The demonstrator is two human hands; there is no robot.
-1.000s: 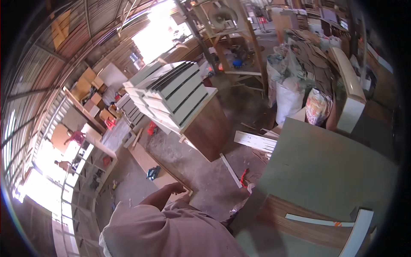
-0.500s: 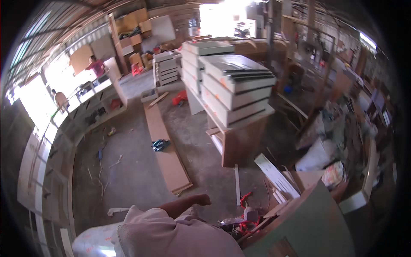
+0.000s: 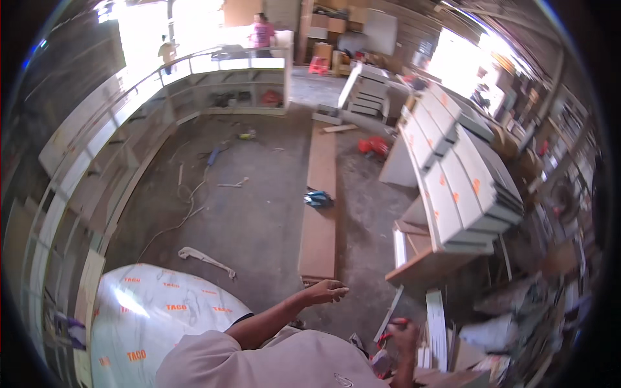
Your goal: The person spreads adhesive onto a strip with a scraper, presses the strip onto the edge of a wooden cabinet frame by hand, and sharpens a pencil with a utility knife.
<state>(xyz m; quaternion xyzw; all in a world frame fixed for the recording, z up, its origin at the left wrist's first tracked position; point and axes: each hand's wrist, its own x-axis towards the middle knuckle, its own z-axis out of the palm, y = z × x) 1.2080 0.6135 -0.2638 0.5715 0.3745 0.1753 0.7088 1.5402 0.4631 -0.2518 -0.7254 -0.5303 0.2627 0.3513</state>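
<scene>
My left hand [image 3: 326,292] is held out in front of my body above the concrete floor. Its fingers are loosely bent and a little apart, with nothing visible in them. Just beyond it lies the near end of a long brown board [image 3: 318,249], with a blue-and-black object [image 3: 318,198] resting on it. At the lower right, my right hand [image 3: 405,337] is closed around a small red-and-black object [image 3: 400,321]; its kind is hidden by the grip and blur. Scrap strips and a white board [image 3: 436,330] lie beside that hand.
A glossy white curved panel [image 3: 174,307] stands close on my left. Behind it runs a long curved shelving frame [image 3: 139,129]. Stacked white drawers [image 3: 446,174] sit on a bench at right. A cord [image 3: 191,200] trails over the floor. Two people are far off.
My view has swung left, so the drawers appear farther right and the white panel shows more fully. My left forearm reaches out farther. My right hand has come into view, gripping the red-and-black object.
</scene>
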